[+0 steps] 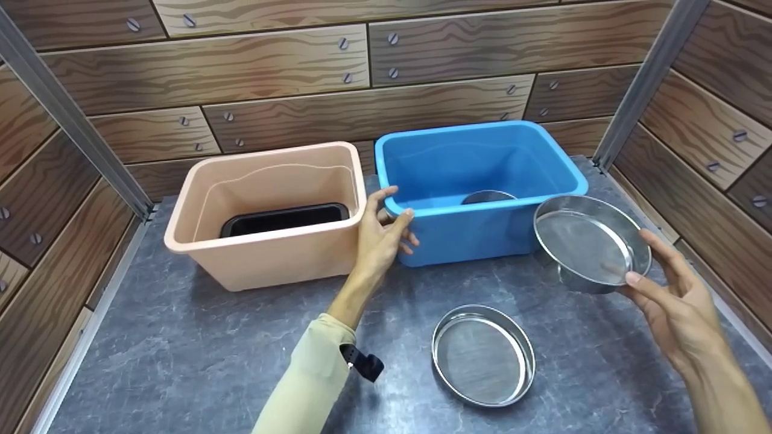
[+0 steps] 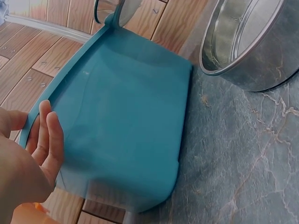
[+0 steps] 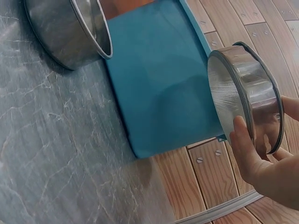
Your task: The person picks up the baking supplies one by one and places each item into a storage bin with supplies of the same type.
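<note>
My left hand grips the near left corner of the blue bin's rim; in the left wrist view, thumb and fingers lie on either side of that rim. The blue bin stands upright, and a round metal piece shows partly inside, mostly hidden by the front wall. My right hand holds a round metal test sieve by its side, tilted, off the table beside the bin's near right corner. Its mesh and metal wall show in the right wrist view. A second sieve lies mesh-up on the table in front.
Left of the blue bin stands a peach bin with a black tray inside. Both bins are on a dark marbled tabletop. Wood-patterned walls with metal corner posts enclose the back and sides.
</note>
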A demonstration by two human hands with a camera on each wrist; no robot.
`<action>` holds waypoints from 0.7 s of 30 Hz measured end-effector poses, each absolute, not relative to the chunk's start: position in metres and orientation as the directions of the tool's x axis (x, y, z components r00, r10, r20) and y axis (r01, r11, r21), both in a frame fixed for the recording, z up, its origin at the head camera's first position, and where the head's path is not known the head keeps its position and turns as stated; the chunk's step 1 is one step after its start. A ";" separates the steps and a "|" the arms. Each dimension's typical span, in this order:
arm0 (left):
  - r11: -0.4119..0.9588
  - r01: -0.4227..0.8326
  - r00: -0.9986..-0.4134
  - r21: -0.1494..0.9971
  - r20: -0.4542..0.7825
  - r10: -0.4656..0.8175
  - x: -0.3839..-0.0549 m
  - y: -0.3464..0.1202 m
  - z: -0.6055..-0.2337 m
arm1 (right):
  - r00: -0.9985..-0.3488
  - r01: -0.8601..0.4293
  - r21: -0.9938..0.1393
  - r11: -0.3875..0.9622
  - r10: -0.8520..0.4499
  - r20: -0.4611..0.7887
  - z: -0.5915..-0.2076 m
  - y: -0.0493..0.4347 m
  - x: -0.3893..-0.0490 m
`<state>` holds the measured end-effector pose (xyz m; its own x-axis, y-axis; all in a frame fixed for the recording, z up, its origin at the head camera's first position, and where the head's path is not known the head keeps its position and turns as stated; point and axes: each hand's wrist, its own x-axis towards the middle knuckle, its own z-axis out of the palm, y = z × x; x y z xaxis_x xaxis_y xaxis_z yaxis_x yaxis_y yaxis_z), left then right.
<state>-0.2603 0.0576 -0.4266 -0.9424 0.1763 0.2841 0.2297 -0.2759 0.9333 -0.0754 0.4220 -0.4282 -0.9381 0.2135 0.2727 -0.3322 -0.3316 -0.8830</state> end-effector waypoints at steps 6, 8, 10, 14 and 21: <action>-0.271 0.222 -0.946 0.937 0.274 0.172 -0.260 0.058 -0.426 | -0.931 -0.351 -0.879 -0.324 0.219 0.291 -0.423 0.419 -0.075; -0.274 0.219 -0.947 0.936 0.272 0.173 -0.260 0.058 -0.426 | -0.929 -0.356 -0.875 -0.327 0.223 0.295 -0.421 0.417 -0.075; -0.279 0.220 -0.945 0.935 0.275 0.175 -0.260 0.057 -0.426 | -0.929 -0.357 -0.876 -0.324 0.224 0.296 -0.419 0.416 -0.075; -0.286 0.216 -0.945 0.934 0.274 0.181 -0.261 0.058 -0.426 | -0.926 -0.364 -0.872 -0.327 0.226 0.302 -0.415 0.412 -0.074; -0.284 0.213 -0.944 0.935 0.272 0.186 -0.260 0.057 -0.426 | -0.915 -0.395 -0.844 -0.364 0.236 0.327 -0.411 0.406 -0.079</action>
<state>-0.2605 0.0573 -0.4262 -0.9441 0.1860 0.2722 0.2134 -0.2845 0.9346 -0.0788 0.4065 -0.4106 -0.9151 0.2356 0.3272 -0.3953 -0.3636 -0.8435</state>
